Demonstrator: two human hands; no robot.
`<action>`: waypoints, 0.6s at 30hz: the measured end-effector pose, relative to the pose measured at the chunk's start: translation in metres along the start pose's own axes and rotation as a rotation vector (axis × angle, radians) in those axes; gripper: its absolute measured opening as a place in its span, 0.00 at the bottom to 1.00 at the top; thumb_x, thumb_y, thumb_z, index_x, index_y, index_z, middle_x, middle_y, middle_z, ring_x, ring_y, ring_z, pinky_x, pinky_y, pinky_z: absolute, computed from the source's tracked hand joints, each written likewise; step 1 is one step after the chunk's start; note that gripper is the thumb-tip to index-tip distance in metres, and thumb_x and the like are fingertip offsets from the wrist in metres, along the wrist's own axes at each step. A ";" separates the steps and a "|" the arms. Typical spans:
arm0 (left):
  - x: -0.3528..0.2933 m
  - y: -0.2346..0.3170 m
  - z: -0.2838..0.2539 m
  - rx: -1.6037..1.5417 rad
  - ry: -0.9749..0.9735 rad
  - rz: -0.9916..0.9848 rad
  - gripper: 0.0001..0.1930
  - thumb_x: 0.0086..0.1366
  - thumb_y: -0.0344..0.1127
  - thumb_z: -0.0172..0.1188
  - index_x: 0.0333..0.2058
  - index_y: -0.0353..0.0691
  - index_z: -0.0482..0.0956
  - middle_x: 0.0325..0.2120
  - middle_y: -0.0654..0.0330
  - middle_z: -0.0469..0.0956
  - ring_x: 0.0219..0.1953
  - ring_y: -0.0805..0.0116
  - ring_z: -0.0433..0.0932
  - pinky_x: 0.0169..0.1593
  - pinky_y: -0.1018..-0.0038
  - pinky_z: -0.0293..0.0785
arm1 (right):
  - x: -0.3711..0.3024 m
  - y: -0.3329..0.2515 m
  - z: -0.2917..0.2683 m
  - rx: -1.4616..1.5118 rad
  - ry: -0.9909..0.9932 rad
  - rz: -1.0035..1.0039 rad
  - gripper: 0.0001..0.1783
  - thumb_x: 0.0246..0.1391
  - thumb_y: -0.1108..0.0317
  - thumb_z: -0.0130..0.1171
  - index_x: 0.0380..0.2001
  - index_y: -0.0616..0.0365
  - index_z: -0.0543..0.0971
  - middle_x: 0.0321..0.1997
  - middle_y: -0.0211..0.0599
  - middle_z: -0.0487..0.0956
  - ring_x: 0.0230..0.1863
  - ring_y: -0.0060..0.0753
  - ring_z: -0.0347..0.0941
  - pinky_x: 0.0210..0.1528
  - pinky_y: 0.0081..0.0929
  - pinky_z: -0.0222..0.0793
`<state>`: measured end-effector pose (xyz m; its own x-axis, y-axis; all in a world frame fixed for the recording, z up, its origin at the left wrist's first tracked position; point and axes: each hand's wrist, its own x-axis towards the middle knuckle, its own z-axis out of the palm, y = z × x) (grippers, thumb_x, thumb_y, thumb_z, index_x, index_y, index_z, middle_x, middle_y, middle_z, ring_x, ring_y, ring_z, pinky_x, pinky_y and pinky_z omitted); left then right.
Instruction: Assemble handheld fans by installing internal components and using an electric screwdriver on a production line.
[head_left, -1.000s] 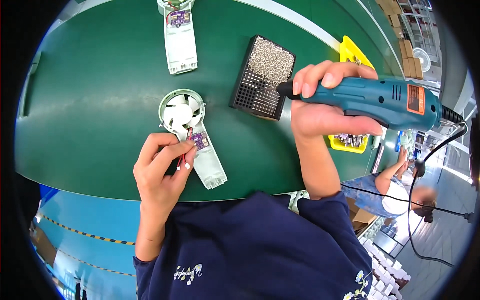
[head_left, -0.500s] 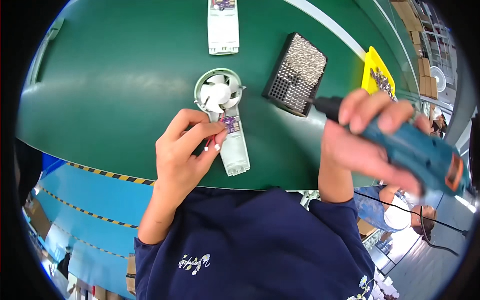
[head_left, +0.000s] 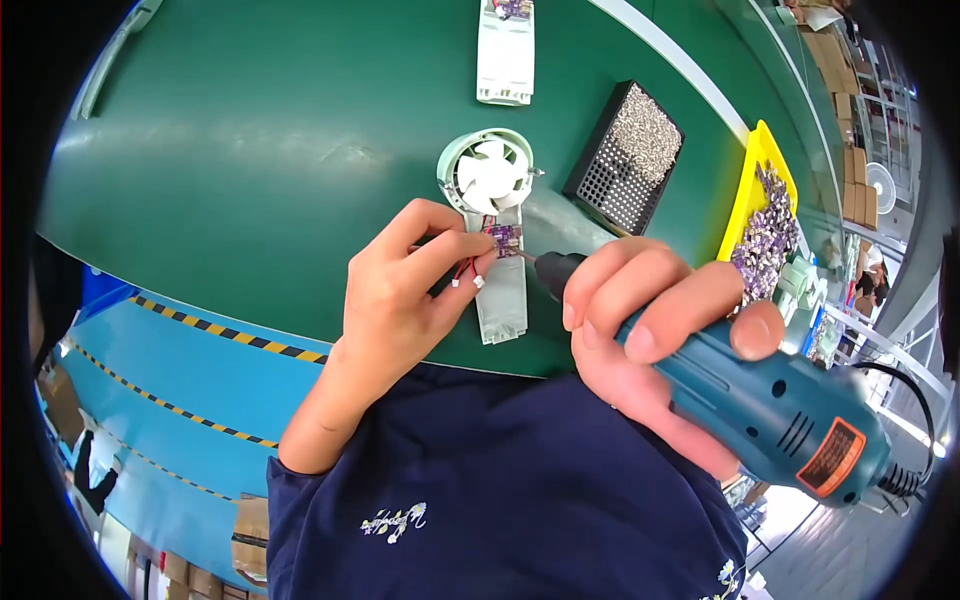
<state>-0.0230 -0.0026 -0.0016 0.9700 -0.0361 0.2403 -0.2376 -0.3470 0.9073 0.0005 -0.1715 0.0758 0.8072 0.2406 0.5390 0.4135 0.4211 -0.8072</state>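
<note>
Near fan (head_left: pixel 503 300): long axis fore-aft, head away | fans: 2 | left hand (head_left: pixel 400 280): fingertips narrow at purple board (head_left: pixel 509 240), hold unclear | right hand (head_left: pixel 635 335): wrapped round 1 screwdriver (head_left: pixel 765 415), bit leftward

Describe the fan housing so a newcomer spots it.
On the green table, find the left hand. Just right of it lies the pale, flat-handled fan housing. Unlike the similar piece cut off by the top edge, its round, white-bladed head is in view.
</note>
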 end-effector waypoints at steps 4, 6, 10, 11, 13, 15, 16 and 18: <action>0.002 0.002 0.000 -0.010 -0.008 0.004 0.09 0.51 0.23 0.71 0.33 0.39 0.84 0.31 0.62 0.75 0.26 0.66 0.78 0.27 0.72 0.74 | 0.003 -0.002 -0.001 0.021 -0.035 0.043 0.32 0.63 0.38 0.49 0.61 0.45 0.67 0.40 0.38 0.71 0.28 0.44 0.67 0.32 0.45 0.67; 0.002 0.000 -0.001 -0.003 -0.005 0.005 0.09 0.52 0.23 0.71 0.32 0.40 0.84 0.30 0.62 0.75 0.26 0.66 0.77 0.28 0.72 0.74 | 0.002 0.010 0.002 0.002 -0.018 -0.029 0.35 0.61 0.35 0.52 0.60 0.48 0.67 0.38 0.38 0.71 0.26 0.42 0.66 0.29 0.42 0.67; 0.004 -0.003 -0.004 0.023 0.000 0.007 0.08 0.53 0.25 0.71 0.33 0.41 0.83 0.30 0.62 0.75 0.27 0.64 0.78 0.29 0.70 0.74 | 0.006 0.035 -0.004 0.022 -0.138 -0.177 0.45 0.51 0.29 0.61 0.58 0.54 0.66 0.33 0.36 0.71 0.21 0.35 0.65 0.20 0.34 0.65; 0.006 -0.003 -0.004 0.025 -0.016 0.017 0.08 0.53 0.25 0.70 0.33 0.41 0.83 0.30 0.62 0.75 0.27 0.64 0.78 0.29 0.69 0.75 | 0.006 0.037 -0.006 0.026 -0.140 -0.181 0.45 0.51 0.29 0.61 0.58 0.54 0.66 0.33 0.36 0.71 0.21 0.35 0.65 0.20 0.34 0.65; 0.011 -0.004 -0.007 -0.013 -0.044 0.020 0.10 0.53 0.23 0.69 0.35 0.40 0.83 0.31 0.61 0.75 0.28 0.64 0.78 0.30 0.69 0.75 | 0.011 0.038 -0.007 -0.042 -0.190 -0.221 0.46 0.50 0.27 0.61 0.57 0.53 0.67 0.31 0.34 0.71 0.19 0.34 0.65 0.19 0.32 0.64; 0.009 0.002 -0.014 -0.014 -0.058 0.009 0.13 0.49 0.20 0.68 0.35 0.39 0.83 0.30 0.60 0.76 0.29 0.63 0.79 0.32 0.70 0.76 | 0.016 0.036 -0.001 -0.017 -0.173 -0.232 0.46 0.49 0.27 0.61 0.56 0.53 0.67 0.31 0.34 0.71 0.19 0.33 0.66 0.19 0.31 0.64; 0.007 0.006 -0.017 -0.021 -0.033 -0.006 0.13 0.48 0.20 0.67 0.35 0.40 0.83 0.30 0.60 0.76 0.30 0.62 0.79 0.32 0.70 0.76 | 0.018 0.035 0.005 0.000 -0.155 -0.227 0.46 0.48 0.26 0.62 0.55 0.54 0.67 0.31 0.34 0.72 0.20 0.32 0.67 0.19 0.30 0.64; -0.004 0.006 -0.016 0.012 -0.002 0.065 0.11 0.51 0.22 0.64 0.35 0.41 0.82 0.31 0.56 0.78 0.35 0.54 0.80 0.37 0.63 0.79 | 0.004 0.044 0.002 0.082 -0.195 -0.302 0.47 0.45 0.25 0.63 0.52 0.54 0.69 0.30 0.34 0.73 0.21 0.32 0.67 0.20 0.30 0.64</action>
<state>-0.0293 0.0104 0.0085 0.9528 -0.0604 0.2975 -0.2991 -0.3548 0.8858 0.0211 -0.1503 0.0424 0.5550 0.2534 0.7923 0.5798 0.5651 -0.5869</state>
